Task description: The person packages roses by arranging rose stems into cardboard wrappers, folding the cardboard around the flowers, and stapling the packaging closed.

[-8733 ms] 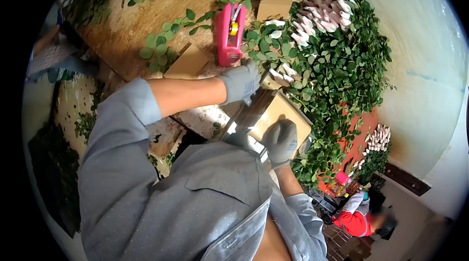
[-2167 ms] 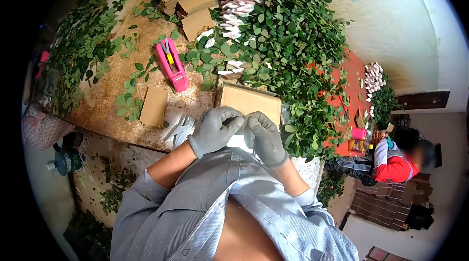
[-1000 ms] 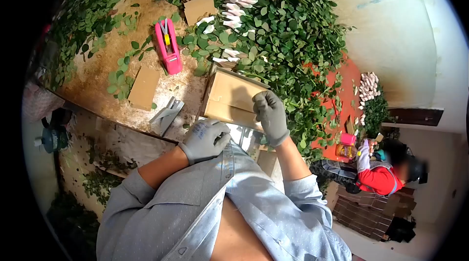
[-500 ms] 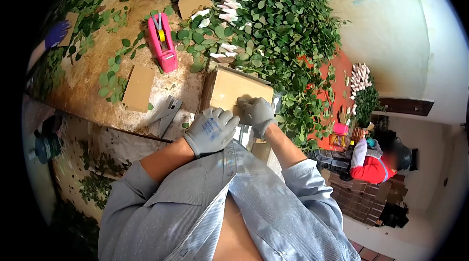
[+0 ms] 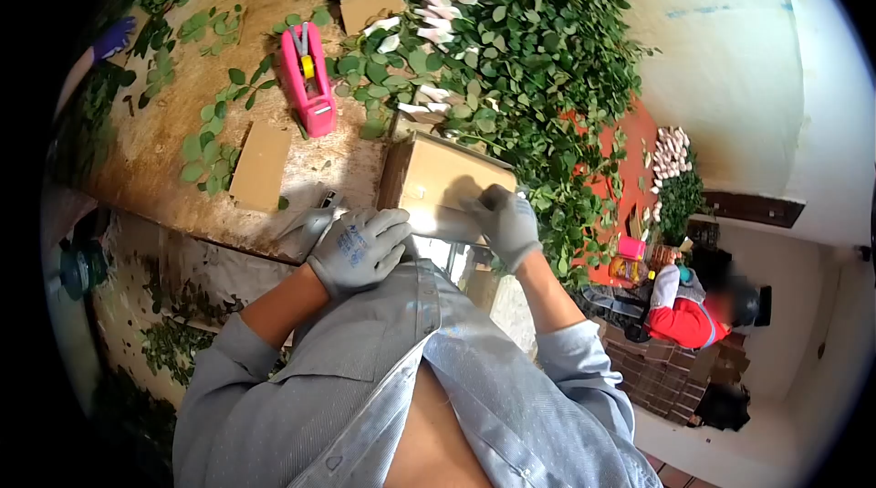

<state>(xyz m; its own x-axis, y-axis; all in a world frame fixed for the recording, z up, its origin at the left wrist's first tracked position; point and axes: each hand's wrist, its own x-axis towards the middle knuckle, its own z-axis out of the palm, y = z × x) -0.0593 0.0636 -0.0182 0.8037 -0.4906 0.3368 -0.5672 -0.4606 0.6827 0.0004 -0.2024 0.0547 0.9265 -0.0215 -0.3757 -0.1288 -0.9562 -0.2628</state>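
A brown cardboard piece (image 5: 443, 168) lies in a box-shaped frame in front of my body. My left hand (image 5: 360, 251), in a grey glove, rests at its near left corner with the fingers stretched out flat. My right hand (image 5: 511, 225), gloved too, is closed at the near right edge of the cardboard, its fingers curled. What the curled fingers hold, if anything, is hidden. A grey metal tool (image 5: 315, 221) lies left of my left hand, partly covered by it. Near the cardboard's left side lies a flat cardboard sheet (image 5: 260, 167).
A pink tape dispenser (image 5: 319, 115) with scissors in it stands farther back. Wrapped leafy bunches (image 5: 538, 50) are piled along the right, cardboard stacks (image 5: 372, 4) at the back. Another person's purple-gloved hand (image 5: 114, 36) is at far left; a person in red (image 5: 684, 322) is at right.
My left hand has slid left and a little down from the cardboard's near edge. The right hand has moved to the right along the cardboard. The far purple-gloved hand has moved up.
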